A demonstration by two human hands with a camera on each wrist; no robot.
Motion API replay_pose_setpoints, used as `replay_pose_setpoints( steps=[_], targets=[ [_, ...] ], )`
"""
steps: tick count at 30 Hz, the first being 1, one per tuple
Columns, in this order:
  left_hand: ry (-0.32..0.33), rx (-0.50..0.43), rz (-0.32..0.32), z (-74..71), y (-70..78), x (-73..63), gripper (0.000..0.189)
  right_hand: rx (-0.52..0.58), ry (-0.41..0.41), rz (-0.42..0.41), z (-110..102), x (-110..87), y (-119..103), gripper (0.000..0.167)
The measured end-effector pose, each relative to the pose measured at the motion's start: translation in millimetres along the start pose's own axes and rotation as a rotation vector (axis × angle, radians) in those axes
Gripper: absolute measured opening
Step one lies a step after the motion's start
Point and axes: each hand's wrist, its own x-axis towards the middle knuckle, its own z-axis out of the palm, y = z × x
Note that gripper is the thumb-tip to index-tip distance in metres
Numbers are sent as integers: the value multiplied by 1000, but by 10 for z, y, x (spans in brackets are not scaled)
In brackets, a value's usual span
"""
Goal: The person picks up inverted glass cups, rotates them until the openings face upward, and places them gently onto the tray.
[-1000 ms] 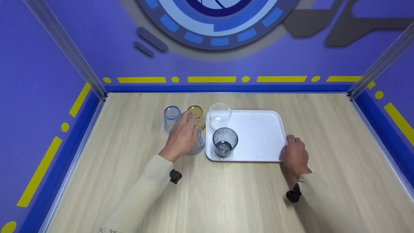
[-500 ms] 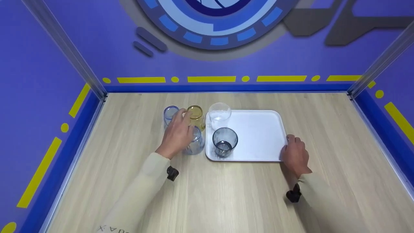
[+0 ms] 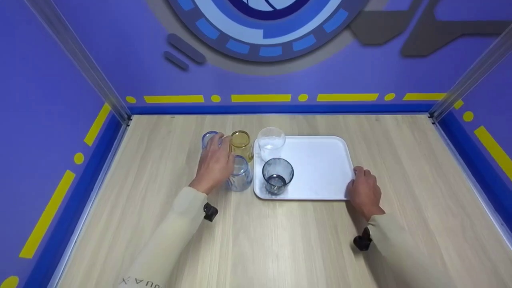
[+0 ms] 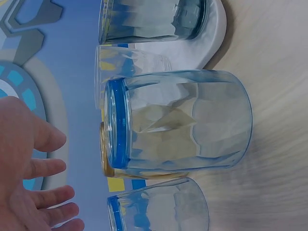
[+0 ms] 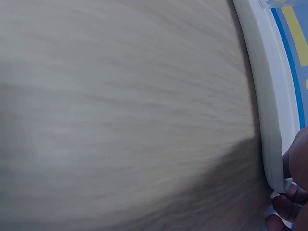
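Far blue-rimmed glass on the bench, left of a white tray.
The left hand partly covers it, fingers loosely spread and holding nothing; a yellow glass and a near blue-rimmed glass stand just beside that hand. A clear glass and a dark glass stand on the tray's left end, while the right hand grips its right edge.

Five glasses, one white tray, two hands
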Motion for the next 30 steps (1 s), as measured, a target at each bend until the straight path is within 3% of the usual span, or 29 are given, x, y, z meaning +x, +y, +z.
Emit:
replay_pose_setpoints(
  steps=[10, 30],
  targets=[
    [-11, 6, -73, 9, -26, 50, 53, -9, 3, 4, 18, 5, 9, 37],
    [-26, -4, -102, 60, -211, 156, 55, -26, 15, -16, 24, 8, 26, 37]
  ],
)
